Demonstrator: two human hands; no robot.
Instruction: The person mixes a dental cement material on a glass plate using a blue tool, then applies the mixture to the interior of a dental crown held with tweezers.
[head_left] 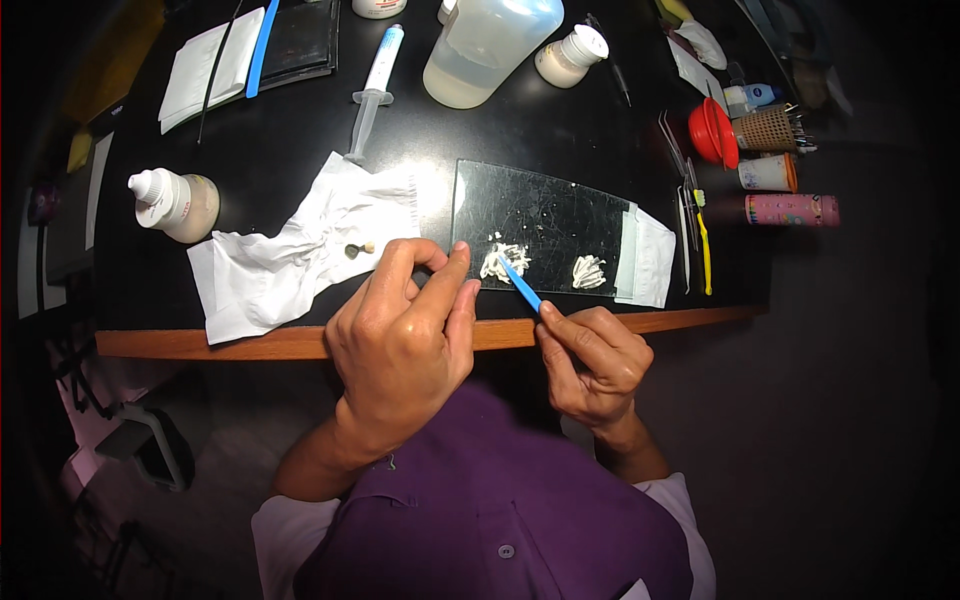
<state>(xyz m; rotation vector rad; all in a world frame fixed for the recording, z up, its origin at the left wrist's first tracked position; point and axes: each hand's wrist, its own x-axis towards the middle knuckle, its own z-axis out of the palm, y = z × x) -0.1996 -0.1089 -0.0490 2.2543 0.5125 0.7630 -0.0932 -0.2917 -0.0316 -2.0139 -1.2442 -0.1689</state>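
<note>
My right hand (597, 365) is closed around a thin blue plastic spatula (524, 290). Its tip touches a loose heap of white paste or crumbs (505, 262) on a dark-looking glass slab (545, 215). A second, smaller white pile (588, 272) lies farther right on the slab. At the slab's near left corner, my left hand (405, 325) pinches the edge with index finger and thumb; the exact contact is partly hidden. Just left of that hand, a crumpled white tissue (290, 260) carries a small dark and tan object (355, 249) too small to name.
A dropper bottle (175, 203) stands at left, a syringe (378, 80) behind the tissue. Farther back are a translucent jug (490, 50) and a small white-capped bottle (572, 57). At right lie a yellow-handled tool (705, 240), a red bowl (712, 133) and a pink cylinder (792, 209).
</note>
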